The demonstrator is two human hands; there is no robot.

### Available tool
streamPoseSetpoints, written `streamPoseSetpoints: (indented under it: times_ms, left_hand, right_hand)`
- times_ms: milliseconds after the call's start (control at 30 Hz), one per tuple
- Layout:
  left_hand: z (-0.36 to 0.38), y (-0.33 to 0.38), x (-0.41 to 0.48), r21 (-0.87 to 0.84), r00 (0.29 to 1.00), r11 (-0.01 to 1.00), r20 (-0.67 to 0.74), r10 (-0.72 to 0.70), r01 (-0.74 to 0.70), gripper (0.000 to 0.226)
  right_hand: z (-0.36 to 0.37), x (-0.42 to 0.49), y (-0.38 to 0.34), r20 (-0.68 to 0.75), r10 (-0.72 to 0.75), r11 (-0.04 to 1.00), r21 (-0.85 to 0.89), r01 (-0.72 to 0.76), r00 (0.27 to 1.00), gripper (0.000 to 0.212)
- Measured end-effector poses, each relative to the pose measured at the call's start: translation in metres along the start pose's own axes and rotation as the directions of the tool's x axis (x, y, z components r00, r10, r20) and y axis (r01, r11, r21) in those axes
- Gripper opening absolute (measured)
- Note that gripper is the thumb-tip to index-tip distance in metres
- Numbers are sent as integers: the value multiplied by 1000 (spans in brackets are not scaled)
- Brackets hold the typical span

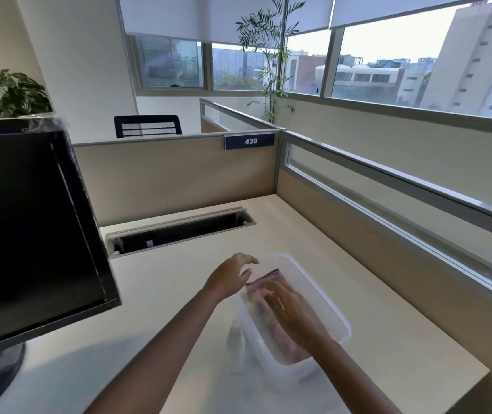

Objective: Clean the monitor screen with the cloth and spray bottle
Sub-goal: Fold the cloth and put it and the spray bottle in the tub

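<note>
- Indoors, right hand (288,309) lies flat on cloth (271,319) inside tub (325,297), not gripping.
- Left hand (230,277) hovers unclenched over tub rim.
- Bottle (235,343) stands beside tub; monitor (29,222) at left.

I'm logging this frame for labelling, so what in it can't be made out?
- Cloth in the tub, head view: mostly covered by the right hand; grip unclear.
- Spray bottle: blurred, nozzle indistinct.
- Monitor: cut off by the left edge; dirt not discernible.
- Left hand: contact with the tub's rim unclear.

One monitor (29,222); one cloth (271,321); one spray bottle (236,339); one tub (322,291); two hands (230,279)
</note>
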State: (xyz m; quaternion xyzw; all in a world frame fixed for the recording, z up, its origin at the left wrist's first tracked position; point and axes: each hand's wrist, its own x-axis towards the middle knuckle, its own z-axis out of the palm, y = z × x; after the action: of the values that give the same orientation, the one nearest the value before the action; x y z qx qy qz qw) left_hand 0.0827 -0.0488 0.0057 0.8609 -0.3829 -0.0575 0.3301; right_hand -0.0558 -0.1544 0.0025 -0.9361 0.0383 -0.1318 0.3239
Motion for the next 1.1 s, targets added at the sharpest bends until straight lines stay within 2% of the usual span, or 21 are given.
streamPoseSetpoints:
  times_ms: [67,200,300,433,500,633,733,833,967,1100]
  left_hand:
    - [-4,-5,-13,-30,996,999,-86,-24,21,31]
    - [-11,-15,-38,-36,988,998,-144,-51,46,31]
    - [-15,-23,-57,-41,988,997,-134,-71,66,31]
    - [-20,-30,-79,-82,993,993,-77,-92,85,28]
    - [-22,-32,-88,-115,995,989,-3,-97,96,27]
    - [-24,-33,-102,-168,974,978,206,-89,125,24]
    - [-25,-28,-109,-265,955,950,282,-88,166,36]
    - [-27,-25,-114,-349,954,917,283,-94,194,59]
    - [-22,-23,-111,-312,974,935,200,-109,169,48]
    - [-21,-12,-100,-352,991,926,48,-124,133,50]
  right_hand:
    - [8,-6,-13,-5,5,1000,-11,-5,1000,89]
    - [19,-17,-34,60,-48,994,-92,53,997,96]
    - [28,-21,-39,105,-49,981,-181,68,993,85]
    - [38,-18,-40,87,-41,987,-151,54,995,31]
    - [39,-17,-43,83,-22,991,-129,33,996,20]
    - [36,-15,-52,45,-2,997,-71,5,999,16]
    - [24,-9,-63,-26,-41,999,-26,40,999,14]
    - [9,-2,-77,-100,-65,997,25,67,993,16]
    - [-5,9,-91,-180,-108,991,61,120,978,16]
    - [-12,20,-100,-245,-119,979,133,155,962,17]
